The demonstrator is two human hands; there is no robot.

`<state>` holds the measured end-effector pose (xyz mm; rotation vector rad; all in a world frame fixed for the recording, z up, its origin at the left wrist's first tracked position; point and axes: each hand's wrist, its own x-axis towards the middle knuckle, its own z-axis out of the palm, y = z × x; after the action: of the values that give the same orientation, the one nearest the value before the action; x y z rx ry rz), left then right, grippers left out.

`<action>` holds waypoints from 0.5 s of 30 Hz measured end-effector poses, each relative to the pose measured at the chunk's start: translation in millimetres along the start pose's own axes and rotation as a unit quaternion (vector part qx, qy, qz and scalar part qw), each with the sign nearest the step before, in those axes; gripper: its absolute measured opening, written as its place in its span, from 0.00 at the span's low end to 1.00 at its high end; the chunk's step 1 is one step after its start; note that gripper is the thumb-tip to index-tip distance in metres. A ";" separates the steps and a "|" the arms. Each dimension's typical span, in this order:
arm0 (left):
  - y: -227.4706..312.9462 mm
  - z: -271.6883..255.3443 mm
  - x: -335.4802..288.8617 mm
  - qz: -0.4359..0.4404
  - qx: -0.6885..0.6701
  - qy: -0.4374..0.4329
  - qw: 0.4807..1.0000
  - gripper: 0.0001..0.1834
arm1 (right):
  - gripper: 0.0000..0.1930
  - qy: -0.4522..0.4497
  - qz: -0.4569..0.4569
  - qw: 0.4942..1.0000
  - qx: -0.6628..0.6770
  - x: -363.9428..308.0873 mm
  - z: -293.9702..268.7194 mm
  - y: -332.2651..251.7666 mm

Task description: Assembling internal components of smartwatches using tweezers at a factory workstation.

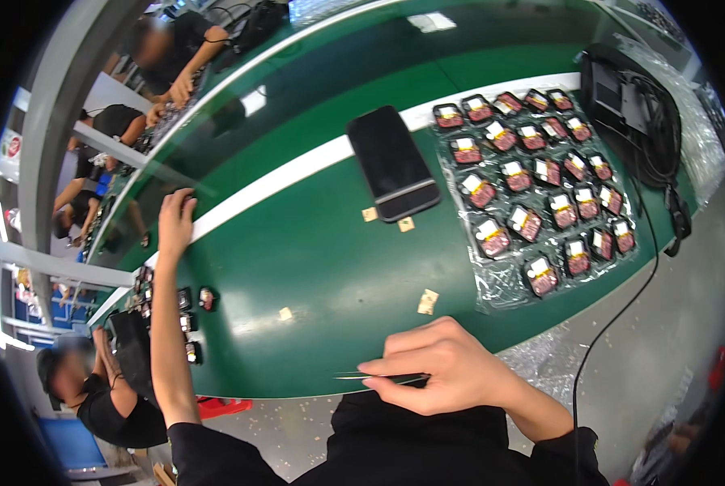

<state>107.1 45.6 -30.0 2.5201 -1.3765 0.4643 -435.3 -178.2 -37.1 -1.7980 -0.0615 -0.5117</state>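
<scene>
My right hand (443,368) is near the table's front edge, thumb and fingers pinching thin metal tweezers (386,377) whose tips point left. Stretched far to the left, my left hand (176,223) rests by the white strip on the green table (338,283), its fingers bent and slightly apart, with nothing visible in them. Nearer me along that forearm lie several small black parts (208,298). A scrap of beige paper (428,302) lies beyond the tweezers, and another scrap (285,313) is further left.
At right, clear plastic trays (492,283) carry rows of small black parts with reddish faces. A dark phone (391,166) lies left of them. Behind are a black case (633,113) and a hanging cable (601,336). A person (107,397) sits at left; others work beyond the clear partition.
</scene>
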 end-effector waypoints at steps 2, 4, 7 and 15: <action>30.8 1.1 -0.3 -0.003 -0.081 0.007 0.997 0.16 | 0.06 0.007 0.014 1.000 -0.005 -0.2 2.9 0.8; 124.4 -8.4 -3.7 0.029 -0.184 -0.035 0.982 0.18 | 0.06 0.019 0.029 0.999 -0.009 -0.6 1.5 5.3; 228.9 -32.3 -35.2 0.174 -0.262 -0.146 0.938 0.23 | 0.12 0.029 0.009 1.000 -0.001 0.2 3.1 8.3; 286.0 -38.8 -67.8 0.254 -0.377 -0.199 0.868 0.35 | 0.09 0.042 0.017 0.999 -0.025 6.9 1.0 1.6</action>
<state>-175.5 -40.4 -5.5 1.6406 -1.8925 -0.4833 -428.3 -179.3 -36.2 -1.8221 0.0396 -0.5689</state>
